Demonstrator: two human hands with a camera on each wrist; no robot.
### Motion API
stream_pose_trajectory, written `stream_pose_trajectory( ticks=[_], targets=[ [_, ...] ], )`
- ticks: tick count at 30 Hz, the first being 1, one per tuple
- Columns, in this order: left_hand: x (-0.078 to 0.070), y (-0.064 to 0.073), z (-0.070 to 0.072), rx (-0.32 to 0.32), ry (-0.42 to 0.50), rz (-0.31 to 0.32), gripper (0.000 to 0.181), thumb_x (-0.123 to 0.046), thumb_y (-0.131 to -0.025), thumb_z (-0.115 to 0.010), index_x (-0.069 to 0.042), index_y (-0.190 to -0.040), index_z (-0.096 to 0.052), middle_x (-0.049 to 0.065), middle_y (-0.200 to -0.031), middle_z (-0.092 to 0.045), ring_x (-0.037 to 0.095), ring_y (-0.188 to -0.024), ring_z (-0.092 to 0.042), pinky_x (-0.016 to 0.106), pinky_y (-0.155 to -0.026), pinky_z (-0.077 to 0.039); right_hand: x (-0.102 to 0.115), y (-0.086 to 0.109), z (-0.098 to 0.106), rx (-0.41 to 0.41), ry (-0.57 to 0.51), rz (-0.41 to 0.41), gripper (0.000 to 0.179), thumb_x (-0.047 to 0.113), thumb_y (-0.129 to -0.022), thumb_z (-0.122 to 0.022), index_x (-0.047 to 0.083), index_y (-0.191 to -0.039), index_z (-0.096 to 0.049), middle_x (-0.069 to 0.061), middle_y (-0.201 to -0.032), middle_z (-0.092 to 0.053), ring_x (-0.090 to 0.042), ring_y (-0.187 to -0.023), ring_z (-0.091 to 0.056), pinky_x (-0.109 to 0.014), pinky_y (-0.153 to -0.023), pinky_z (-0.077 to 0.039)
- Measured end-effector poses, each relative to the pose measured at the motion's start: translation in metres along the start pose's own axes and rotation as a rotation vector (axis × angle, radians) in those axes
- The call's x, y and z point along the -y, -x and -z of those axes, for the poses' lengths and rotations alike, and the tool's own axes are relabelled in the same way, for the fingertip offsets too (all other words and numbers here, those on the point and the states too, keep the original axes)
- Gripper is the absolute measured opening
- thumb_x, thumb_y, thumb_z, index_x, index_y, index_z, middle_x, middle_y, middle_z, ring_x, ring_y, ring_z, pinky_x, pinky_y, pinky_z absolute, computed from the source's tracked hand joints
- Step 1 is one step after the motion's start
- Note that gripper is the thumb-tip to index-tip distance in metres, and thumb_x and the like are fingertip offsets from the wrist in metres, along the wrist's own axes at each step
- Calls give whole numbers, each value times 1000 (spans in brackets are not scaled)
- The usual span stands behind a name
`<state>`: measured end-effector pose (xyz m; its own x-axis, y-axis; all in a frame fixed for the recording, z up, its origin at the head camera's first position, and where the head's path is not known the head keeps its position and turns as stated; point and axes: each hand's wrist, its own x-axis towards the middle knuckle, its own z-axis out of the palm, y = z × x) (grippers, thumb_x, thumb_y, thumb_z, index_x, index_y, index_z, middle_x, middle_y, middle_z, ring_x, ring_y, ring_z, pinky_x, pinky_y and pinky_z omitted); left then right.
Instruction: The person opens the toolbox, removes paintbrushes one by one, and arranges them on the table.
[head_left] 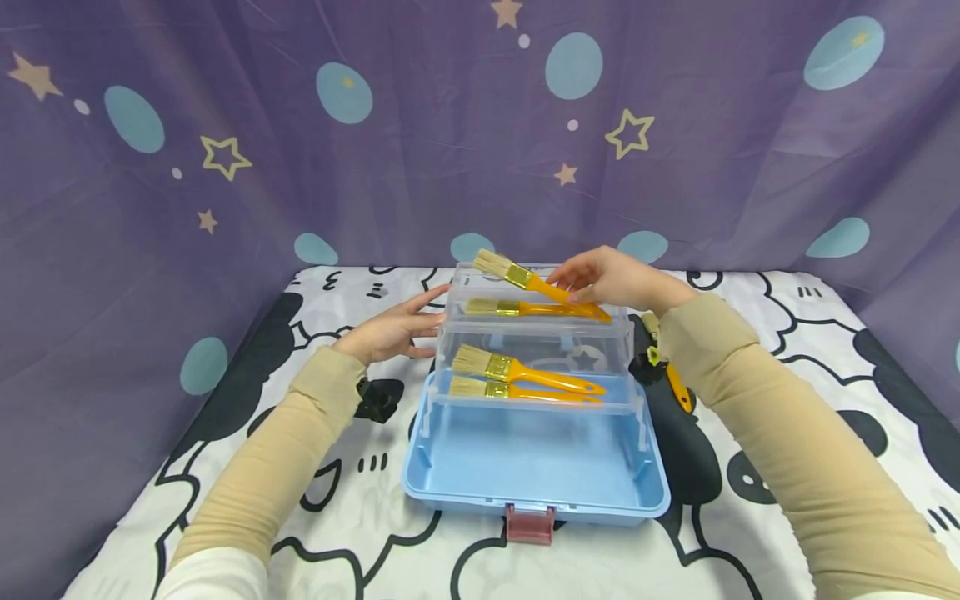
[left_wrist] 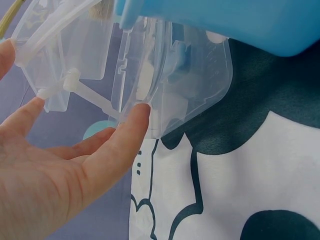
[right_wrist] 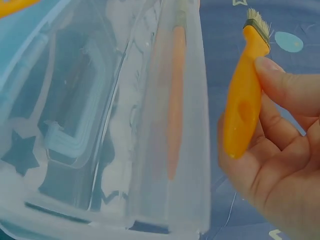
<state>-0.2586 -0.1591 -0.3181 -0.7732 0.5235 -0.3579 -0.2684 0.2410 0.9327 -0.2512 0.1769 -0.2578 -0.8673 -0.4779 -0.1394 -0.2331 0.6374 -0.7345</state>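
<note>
My right hand [head_left: 611,277] pinches the yellow handle of a paintbrush [head_left: 506,269], bristles pointing left, above the upper clear tray [head_left: 621,315]. In the right wrist view, thumb and fingers hold that handle beside the tray wall. A second paintbrush [head_left: 551,309] lies in the upper tray. Two more, a wider paintbrush [head_left: 517,369] and a narrower paintbrush [head_left: 502,389], lie in the lower clear tray [head_left: 525,406]. My left hand [head_left: 392,333] spreads its fingers at the trays' left side; in the left wrist view a fingertip meets a clear hinge arm [left_wrist: 55,90].
The toolbox's light blue base [head_left: 532,467] sits open at the front, with a pink latch [head_left: 530,525]. Its clear lid [left_wrist: 210,85] lies behind. Another paintbrush [head_left: 678,387] rests on the patterned cloth [head_left: 337,508], partly covered by the right wrist camera. A purple curtain [head_left: 450,167] hangs behind.
</note>
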Motion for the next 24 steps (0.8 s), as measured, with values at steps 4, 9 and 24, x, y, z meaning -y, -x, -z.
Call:
stream_pose_trajectory(
  ticks=[4,9,24],
  targets=[
    [0,0,0,1,0,-3,70,-26,-99,-50,-40,-152,-6,9,-154,-27,37,-141,-22,60,-108,-26,-2,3,1,3,-30,-24,37,3,-91,-60,8,-128,-59,-14,-123,-60,-27,-110,-55,-40,-89,-51],
    [0,0,-1,3,-4,-2,70,-27,-99,-51,-40,-152,-6,9,-155,-24,38,-142,-19,61,-108,-26,-5,6,1,-8,-26,-24,36,5,-92,-60,7,-128,-60,-15,-122,-61,-27,-108,-55,-40,-88,-51],
    [-2,1,-1,4,-1,-4,70,-25,-99,-50,-39,-152,-6,9,-153,-28,38,-141,-23,61,-108,-26,-10,19,4,-50,-91,-35,36,4,-92,-59,5,-129,-58,-16,-128,-58,-27,-111,-56,-36,-87,-51]
  ],
)
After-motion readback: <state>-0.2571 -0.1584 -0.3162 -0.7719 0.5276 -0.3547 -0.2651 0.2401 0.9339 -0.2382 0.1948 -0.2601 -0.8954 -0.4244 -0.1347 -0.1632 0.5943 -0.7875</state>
